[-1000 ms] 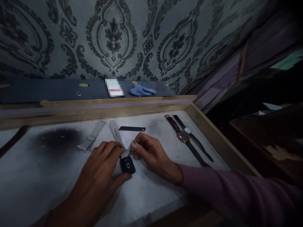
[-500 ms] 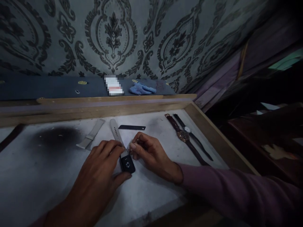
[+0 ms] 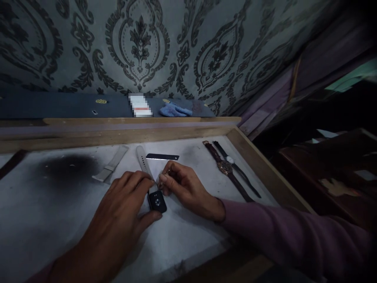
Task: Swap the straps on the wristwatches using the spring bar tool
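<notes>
A black smartwatch point(image 3: 158, 202) lies back side up on the white work surface, with a pale perforated strap point(image 3: 142, 159) running away from its top end. My left hand point(image 3: 122, 210) grips the watch from the left, thumb at its lower edge and fingertips where strap and case meet. Right beside that joint, my right hand point(image 3: 184, 186) is closed in a pinch. Whatever sits between its fingertips is too small and dark to make out. A grey strap point(image 3: 112, 164) rests left of the watch, and a dark flat blade point(image 3: 162, 157) lies beyond it.
Two wristwatches, one with a brown strap point(image 3: 225, 167) and one with a black strap point(image 3: 230, 159), lie at the right. A wooden rim point(image 3: 176, 129) borders the surface. Behind it are a blue cloth point(image 3: 175, 110) and a blurred white item point(image 3: 140, 105). A dark strip point(image 3: 11, 164) lies far left.
Both hands keep almost the same pose at the watch. The whole view has shifted slightly, so everything appears a little further left and up.
</notes>
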{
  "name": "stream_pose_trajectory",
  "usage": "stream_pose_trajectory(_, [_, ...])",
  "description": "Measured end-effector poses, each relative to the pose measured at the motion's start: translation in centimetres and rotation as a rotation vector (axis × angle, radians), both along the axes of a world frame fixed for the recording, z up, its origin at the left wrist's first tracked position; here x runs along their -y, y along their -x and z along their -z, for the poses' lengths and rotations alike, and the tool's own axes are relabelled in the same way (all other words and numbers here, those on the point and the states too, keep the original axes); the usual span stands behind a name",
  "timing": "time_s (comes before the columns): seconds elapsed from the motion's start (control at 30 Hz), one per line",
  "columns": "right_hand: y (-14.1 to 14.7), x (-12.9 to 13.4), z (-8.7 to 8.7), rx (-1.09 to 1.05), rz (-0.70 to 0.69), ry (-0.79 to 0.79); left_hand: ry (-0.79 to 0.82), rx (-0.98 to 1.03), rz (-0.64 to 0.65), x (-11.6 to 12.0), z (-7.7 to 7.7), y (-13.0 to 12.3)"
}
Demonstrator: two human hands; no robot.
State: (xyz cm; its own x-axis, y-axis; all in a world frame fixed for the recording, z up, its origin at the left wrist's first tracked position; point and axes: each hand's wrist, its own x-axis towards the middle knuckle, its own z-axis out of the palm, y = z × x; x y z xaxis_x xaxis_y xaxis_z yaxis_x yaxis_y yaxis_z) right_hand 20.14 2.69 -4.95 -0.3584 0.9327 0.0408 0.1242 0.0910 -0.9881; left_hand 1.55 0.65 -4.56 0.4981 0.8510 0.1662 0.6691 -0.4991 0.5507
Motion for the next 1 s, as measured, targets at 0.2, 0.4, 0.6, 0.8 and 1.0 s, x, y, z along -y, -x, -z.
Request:
stream_pose_trajectory(0.2, [-0.1, 0.0, 0.0, 0.007, -0.007, -0.024, 0.053, -0.057, -0.003, 0.1, -0.9, -0.2])
stream_pose_trajectory(0.4, [0.0, 0.0, 0.1, -0.007, 0.004, -0.052, 0.062, -0.069, -0.004, 0.4, -1.3, -0.1])
stream_pose_trajectory(0.6, [0.1, 0.0, 0.2, -0.011, 0.006, -0.055, 0.084, -0.048, -0.006, 0.4, -1.2, -0.1])
stream_pose_trajectory(0.8, [0.0, 0.0, 0.1, -0.007, 0.003, -0.020, 0.056, -0.048, -0.008, 0.2, -0.9, -0.2])
stream_pose_trajectory(1.0, [-0.2, -0.1, -0.1, 0.012, -0.003, 0.000, 0.052, -0.042, -0.005, 0.2, -1.2, -0.1])
